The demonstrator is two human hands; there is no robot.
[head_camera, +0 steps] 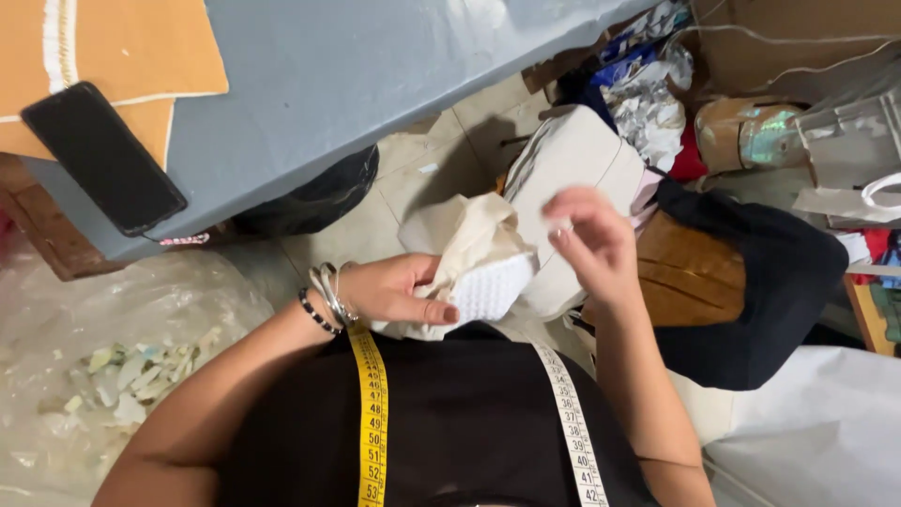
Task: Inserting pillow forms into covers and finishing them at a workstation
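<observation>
My left hand (pixel 392 289) grips a bundle of cream cloth (pixel 469 235) with a white knitted piece (pixel 491 286) at its lower end, thumb pressed on the white piece. My right hand (pixel 593 239) hovers just to the right of the bundle, fingers curled and pinched together; whether it holds a thread or pin is too small to tell. A yellow and white tape measure (pixel 371 413) hangs round my neck over a black top. Bracelets sit on my left wrist.
A grey table (pixel 357 75) runs across the top left with a black phone (pixel 103 155) and tan paper pieces (pixel 122 47) on it. A clear plastic bag of scraps (pixel 113 366) lies at the left. Bags, fabric piles and cardboard crowd the floor at the right.
</observation>
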